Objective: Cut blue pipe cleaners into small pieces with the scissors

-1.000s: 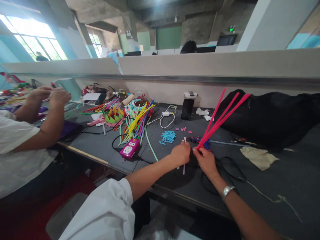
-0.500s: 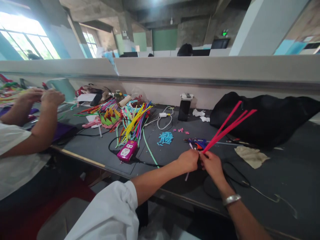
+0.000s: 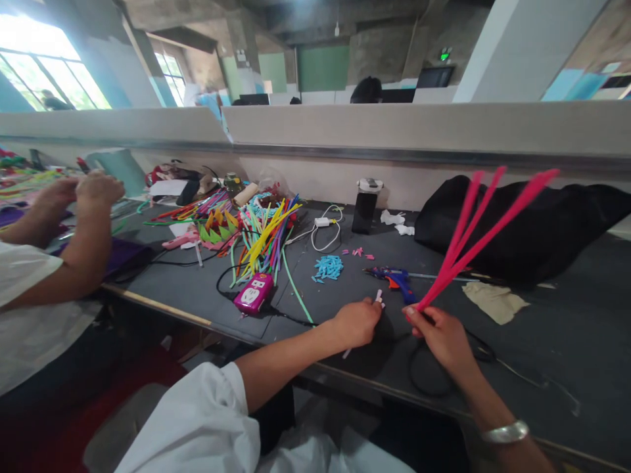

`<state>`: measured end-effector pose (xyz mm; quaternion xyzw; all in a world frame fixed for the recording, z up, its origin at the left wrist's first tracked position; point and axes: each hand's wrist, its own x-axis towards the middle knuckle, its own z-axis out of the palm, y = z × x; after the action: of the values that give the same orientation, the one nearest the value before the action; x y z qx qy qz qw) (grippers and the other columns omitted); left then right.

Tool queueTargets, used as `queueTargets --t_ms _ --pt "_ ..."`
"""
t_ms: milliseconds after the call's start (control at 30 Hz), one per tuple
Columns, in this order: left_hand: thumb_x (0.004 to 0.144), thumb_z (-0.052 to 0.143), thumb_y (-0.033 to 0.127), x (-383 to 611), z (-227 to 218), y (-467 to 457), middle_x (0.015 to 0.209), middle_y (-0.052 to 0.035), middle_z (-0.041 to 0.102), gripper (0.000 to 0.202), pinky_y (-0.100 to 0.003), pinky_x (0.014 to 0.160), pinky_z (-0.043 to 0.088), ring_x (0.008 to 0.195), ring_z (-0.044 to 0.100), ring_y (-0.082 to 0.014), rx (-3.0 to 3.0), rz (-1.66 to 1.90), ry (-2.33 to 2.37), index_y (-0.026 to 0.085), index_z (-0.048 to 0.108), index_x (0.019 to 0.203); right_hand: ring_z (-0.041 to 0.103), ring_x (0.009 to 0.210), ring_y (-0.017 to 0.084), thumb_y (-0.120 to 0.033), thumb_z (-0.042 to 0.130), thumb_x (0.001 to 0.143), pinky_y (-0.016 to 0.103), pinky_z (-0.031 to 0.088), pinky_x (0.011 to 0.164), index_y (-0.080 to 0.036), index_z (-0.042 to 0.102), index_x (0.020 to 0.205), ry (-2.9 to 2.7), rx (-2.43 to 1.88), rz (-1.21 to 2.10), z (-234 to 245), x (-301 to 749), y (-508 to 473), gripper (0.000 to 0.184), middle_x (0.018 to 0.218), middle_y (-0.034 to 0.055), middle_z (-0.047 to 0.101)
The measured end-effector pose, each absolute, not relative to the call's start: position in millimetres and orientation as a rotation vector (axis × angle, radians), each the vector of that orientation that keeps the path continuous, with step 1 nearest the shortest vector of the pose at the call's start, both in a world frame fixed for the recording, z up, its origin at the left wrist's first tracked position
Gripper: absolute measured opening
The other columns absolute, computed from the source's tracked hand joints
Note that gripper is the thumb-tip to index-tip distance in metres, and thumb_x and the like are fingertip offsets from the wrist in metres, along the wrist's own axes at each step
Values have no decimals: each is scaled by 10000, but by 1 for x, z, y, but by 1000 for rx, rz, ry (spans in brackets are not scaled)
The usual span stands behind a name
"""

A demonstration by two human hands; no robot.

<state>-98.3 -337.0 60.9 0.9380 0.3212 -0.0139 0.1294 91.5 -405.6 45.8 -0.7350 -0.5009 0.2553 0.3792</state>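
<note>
My right hand pinches several bright pinkish-red pipe cleaners near their lower ends; they fan out upward to the right. Closed around a thin pale pink stick is my left hand, with the stick's ends showing above and below the fist. I cannot make out what kind of stick it is. A gap separates the two hands. Just beyond them lies a blue and orange glue gun. Small blue pieces are heaped left of it, with a few pink pieces behind.
A purple power socket and a heap of coloured pipe cleaners lie to the left. A dark bottle stands near the partition. At right are a black bag and a beige cloth. A co-worker's hands are far left.
My hands have moved apart. The right has gone right and nearer with the pipe cleaners, which spread wider; the left has drawn leftward with the pale stick. The glue gun shows more fully.
</note>
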Motion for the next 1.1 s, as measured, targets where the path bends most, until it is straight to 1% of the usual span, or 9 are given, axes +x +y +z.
queueTargets --t_ms 100,200,367,467,567,733,867,933,1100 --pt "776 461 129 -109 63 -331 1077 -132 590 476 -321 733 536 863 644 -223 2716 -86 957 139 471 1251 655 594 205 -612 536 727 291 464 606 -172 707 823 -1257 -1897 619 54 96 -408 482 712 64 710" --pt "772 466 126 -120 63 -328 1087 -129 589 510 -325 811 519 936 627 -228 2687 -11 919 141 464 1282 657 631 217 -599 538 723 295 462 636 -175 709 811 -1255 -1921 573 54 100 -411 466 663 55 696" --pt "832 486 264 -131 65 -334 1152 -110 541 588 -333 836 505 961 605 -221 2633 126 956 202 349 1400 659 713 229 -593 522 745 294 464 681 -180 706 826 -1242 -1918 531 46 103 -421 459 668 57 694" --pt "845 506 337 -139 70 -345 1148 -93 523 607 -332 843 500 960 594 -214 2642 158 969 238 322 1414 653 680 230 -597 514 747 304 463 674 -177 698 807 -1276 -1939 551 42 101 -429 462 673 66 695" --pt "849 512 368 -146 73 -356 1135 -94 523 595 -343 859 500 971 586 -221 2669 147 987 226 334 1398 638 623 215 -596 513 754 300 461 645 -184 694 792 -1328 -1962 593 41 100 -438 451 661 59 692" --pt "865 440 272 -142 67 -365 1070 -108 561 457 -332 741 529 853 624 -213 2692 -13 1064 177 409 1310 645 649 213 -605 525 747 282 459 641 -187 695 798 -1350 -1963 661 48 102 -442 454 605 35 672" --pt "868 433 296 -126 65 -355 1056 -128 599 416 -346 775 528 899 641 -236 2669 -23 1031 162 430 1261 646 655 213 -596 535 738 279 458 635 -184 715 829 -1345 -1917 631 57 100 -433 459 608 36 675" --pt "847 457 284 -119 65 -349 1055 -137 623 439 -357 787 527 937 645 -258 2630 -47 1050 157 418 1266 653 674 219 -588 537 740 280 463 640 -186 722 827 -1344 -1881 615 62 98 -427 451 619 41 683" --pt "767 495 188 -106 66 -343 1047 -159 662 605 -360 713 537 917 666 -293 2598 -114 1079 123 335 1347 653 669 217 -570 542 747 277 466 643 -181 728 836 -1355 -1834 601 69 94 -411 440 612 41 683"
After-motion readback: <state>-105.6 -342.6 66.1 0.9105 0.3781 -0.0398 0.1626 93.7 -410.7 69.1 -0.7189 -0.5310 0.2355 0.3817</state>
